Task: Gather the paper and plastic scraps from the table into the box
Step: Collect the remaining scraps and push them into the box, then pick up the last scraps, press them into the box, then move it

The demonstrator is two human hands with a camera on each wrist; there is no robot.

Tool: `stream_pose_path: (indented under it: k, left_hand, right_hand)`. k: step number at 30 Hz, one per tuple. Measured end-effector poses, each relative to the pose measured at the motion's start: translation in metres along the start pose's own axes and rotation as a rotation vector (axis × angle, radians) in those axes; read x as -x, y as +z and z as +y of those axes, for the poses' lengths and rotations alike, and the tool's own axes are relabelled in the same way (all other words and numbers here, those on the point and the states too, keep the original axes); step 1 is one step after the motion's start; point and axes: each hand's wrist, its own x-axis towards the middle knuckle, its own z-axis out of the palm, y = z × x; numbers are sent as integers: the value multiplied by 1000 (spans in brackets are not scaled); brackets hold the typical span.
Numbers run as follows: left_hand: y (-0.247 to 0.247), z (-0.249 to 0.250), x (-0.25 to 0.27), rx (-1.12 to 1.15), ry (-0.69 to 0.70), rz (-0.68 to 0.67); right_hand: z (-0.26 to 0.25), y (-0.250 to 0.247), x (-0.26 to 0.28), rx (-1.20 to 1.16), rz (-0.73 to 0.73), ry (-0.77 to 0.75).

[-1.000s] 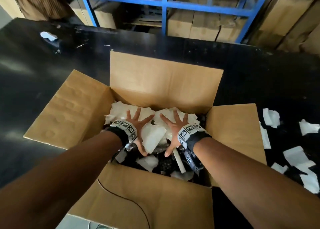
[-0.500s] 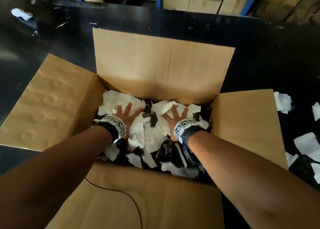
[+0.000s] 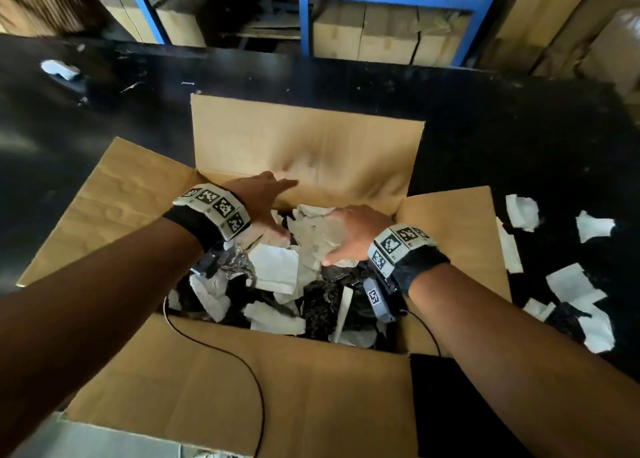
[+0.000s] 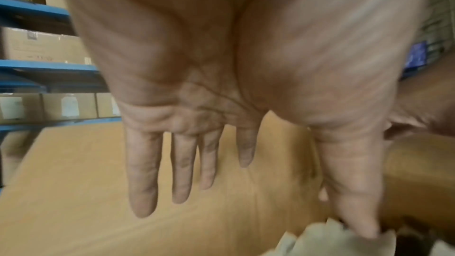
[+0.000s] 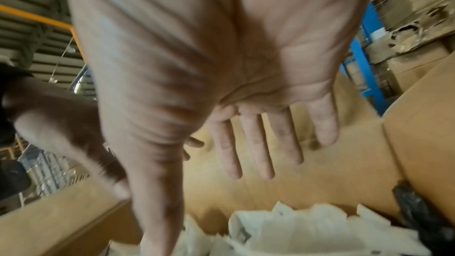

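Note:
An open cardboard box (image 3: 304, 145) stands on the black table, filled with white paper scraps (image 3: 277, 270) and crumpled black plastic (image 3: 318, 305). Both hands hover above the heap, empty. My left hand (image 3: 266, 197) is raised near the box's back flap, fingers straight (image 4: 182, 164). My right hand (image 3: 349, 235) hangs palm down just over the paper, fingers straight (image 5: 256, 143). On the table to the right of the box lie more white paper scraps (image 3: 571, 287) and a piece of black plastic (image 3: 564, 319).
A lone white scrap (image 3: 59, 69) lies at the table's far left. Blue shelving (image 3: 304, 14) with cardboard cartons stands behind the table. A thin black cable (image 3: 242, 367) runs over the box's near flap.
Both hands were pressing flat on the scraps inside the box. They have lifted up out of the heap, the left one higher and toward the back flap.

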Motion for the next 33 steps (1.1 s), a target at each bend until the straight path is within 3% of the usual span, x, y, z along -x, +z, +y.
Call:
stream_pose_path:
  k: [6,11,14,17,22,27,33]
  left_hand:
    - [-39,91,0,80,83,351]
    - [-61,205,-13,241,196,522]
    - [-68,285,-28,294,265,502]
    - [-66,365,-49,315,311,432]
    - [-36,479,-92,341,245,240]
    - [46,535,-128,500,39,149]
    - [145,499,-142,636,-656,211]
  right_hand:
    - [45,-31,53,-146,320,15]
    - [133,-47,108,-310,576,142]
    - [194,-48,141,-343,672,214]
    - [259,-40,170,-339,663,312]
    - [367,-2,202,-349,597,447]
    - [456,46,205,-389,478,525]
    - [523,78,171,-394,387,534]
